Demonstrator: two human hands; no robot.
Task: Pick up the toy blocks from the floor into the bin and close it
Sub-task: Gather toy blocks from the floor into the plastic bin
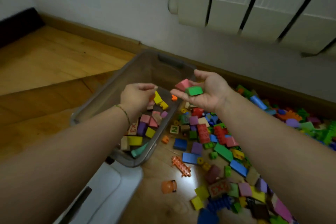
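A clear plastic bin (116,85) stands on the wooden floor and holds several coloured blocks (145,129). My left hand (136,96) hovers palm down over the bin with curled fingers. A yellow block (157,97) sits right at its fingertips, and I cannot tell whether it is pinched or falling. My right hand (209,92) is palm up at the bin's right rim. A pink block (182,83) and a green block (194,90) lie on its relaxed fingers, with the thumb apart from them. A large pile of toy blocks (218,132) covers the floor to the right.
The bin's white lid (112,183) lies on the floor at its near end, partly under my left forearm. A wall with a wooden baseboard (109,34) and a white radiator (254,11) stands behind. Bare wooden floor (45,56) stretches left of the bin.
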